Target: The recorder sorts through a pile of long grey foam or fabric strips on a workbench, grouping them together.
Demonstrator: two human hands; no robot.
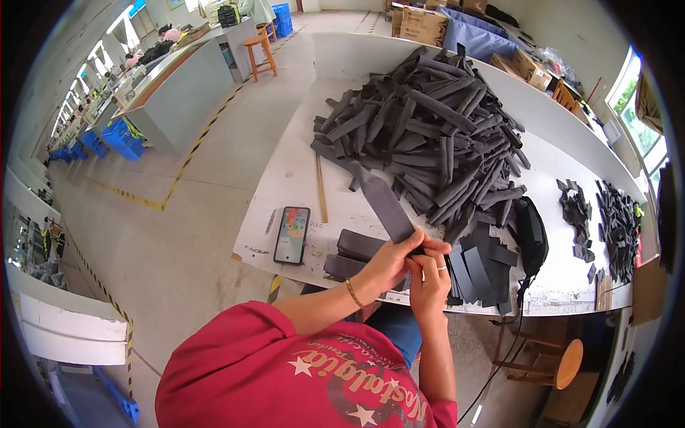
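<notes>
While both hands meet above the table [300, 171] edge, left hand [389, 262] and right hand [430, 279] pinch one dark strip [384, 203] at its near end; pile [435, 135] behind, phone [292, 235] just left.

phone [292, 234] left of hands [412, 265], pile [428, 135] behind

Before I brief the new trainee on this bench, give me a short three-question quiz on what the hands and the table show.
1. True or false: both hands grip one dark grey strip.
2. What lies on the white table just left of the hands? A) a phone B) scissors C) a mug
3. Fill in: the big pile of strips lies ____ the hands, farther up the table.

Key: 1 true. 2 A, the phone. 3 beyond.
</notes>
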